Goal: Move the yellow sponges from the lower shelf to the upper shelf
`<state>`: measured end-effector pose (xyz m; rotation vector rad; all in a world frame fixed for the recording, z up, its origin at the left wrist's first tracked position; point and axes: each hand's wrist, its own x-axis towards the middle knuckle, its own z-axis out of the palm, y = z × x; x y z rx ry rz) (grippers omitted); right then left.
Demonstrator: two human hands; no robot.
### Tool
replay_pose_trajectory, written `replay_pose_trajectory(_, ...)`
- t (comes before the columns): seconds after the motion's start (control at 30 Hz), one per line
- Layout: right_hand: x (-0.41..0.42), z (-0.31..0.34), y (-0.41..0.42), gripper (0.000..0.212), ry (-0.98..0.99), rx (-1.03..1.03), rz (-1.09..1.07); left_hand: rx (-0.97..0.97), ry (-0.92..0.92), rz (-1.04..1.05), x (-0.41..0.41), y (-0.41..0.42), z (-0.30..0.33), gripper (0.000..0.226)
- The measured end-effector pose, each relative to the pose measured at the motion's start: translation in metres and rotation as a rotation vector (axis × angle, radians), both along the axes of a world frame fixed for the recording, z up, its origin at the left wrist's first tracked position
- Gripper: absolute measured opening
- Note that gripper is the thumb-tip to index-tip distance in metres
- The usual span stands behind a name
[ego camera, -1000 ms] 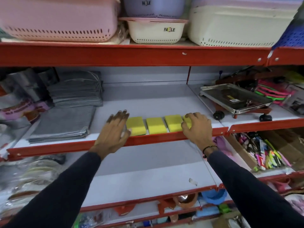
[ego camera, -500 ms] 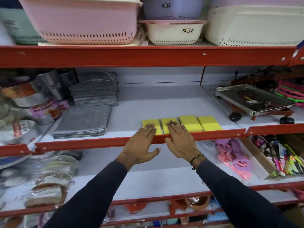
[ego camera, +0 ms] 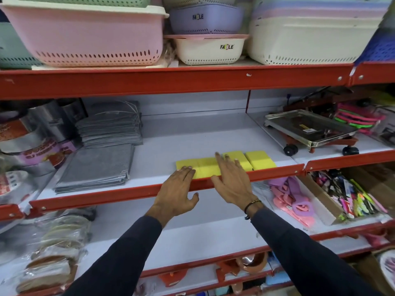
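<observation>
Four yellow sponges lie in a row on the upper shelf, just behind its red front lip, side by side and touching or nearly so. Landmark: the sponge row.

Left hand: palm down, grip open and flat, fingertips resting on the leftmost sponge; nothing grasped.

Right hand: palm down, grip open, fingers spread over the middle of the row, covering part of the third sponge; nothing grasped. Black bracelet on its wrist.

Lower shelf, below the row: bare white surface showing.

Left of the row: stacked grey cloths. Right of the row: metal tray on wheels. Above the row: pink basket and white baskets.
</observation>
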<state>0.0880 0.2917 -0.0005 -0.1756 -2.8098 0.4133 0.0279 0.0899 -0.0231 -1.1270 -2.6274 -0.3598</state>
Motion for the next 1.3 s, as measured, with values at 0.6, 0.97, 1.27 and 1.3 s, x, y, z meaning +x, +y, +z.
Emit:
replay_pose_trajectory(0.6,0.021,-0.002,0.031,0.086,-0.051,0.089,-0.074,0.033,0.037,0.023,0.003,0.000,-0.008,0.076)
replay_pose_trajectory(0.97,0.033,-0.009,0.040,0.091,-0.183,0.041,-0.152,0.026,0.054,0.062,0.005,0.004,-0.013,0.081)
replay_pose_trajectory(1.27,0.040,-0.003,0.038,0.085,-0.186,0.113,-0.132,-0.055,0.052,0.090,0.007,0.005,-0.012,0.085)
replay_pose_trajectory(1.3,0.045,0.001,0.034,0.084,-0.150,0.137,-0.121,-0.056,0.075,0.081,0.012,0.002,-0.003,0.086)
